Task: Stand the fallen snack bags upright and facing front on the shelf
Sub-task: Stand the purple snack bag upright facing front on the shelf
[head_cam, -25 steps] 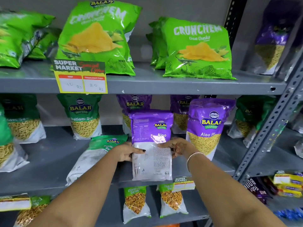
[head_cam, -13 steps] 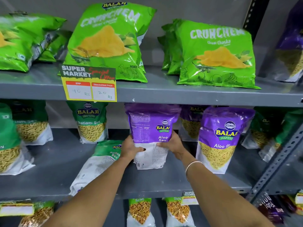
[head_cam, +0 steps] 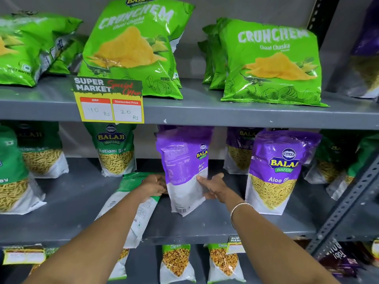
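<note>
1. Standing a purple Aloo Sev bag (head_cam: 184, 171) on the middle shelf (head_cam: 205, 224), a person works with both bare hands; the bag is upright but its printed back panel faces outward and it is turned partly side-on, so the step in hand reads as rotating it to face front.
2. Gripping the bag's lower left edge, the left hand (head_cam: 154, 186) has its fingers tucked behind the pack; the right hand (head_cam: 213, 187) presses on the lower right side, thumb on the white panel, a thin bangle (head_cam: 239, 212) on the wrist.
3. Sitting between the two hands, the bag has its bottom edge touching or just above the shelf; motion blur leaves that unclear. It leans slightly to its left.
4. Calling for a turn, the next move likely needs the bag twisted until its logo side matches the front-facing Aloo Sev bag (head_cam: 281, 171) just beside it on the right, then set flat on its base and let go.
5. Lying flat under the left forearm, a green Ratlami Sev bag (head_cam: 135, 203) rests back-side up, its lower end overhanging the shelf edge; it looks like the next fallen pack to be stood up.
</note>
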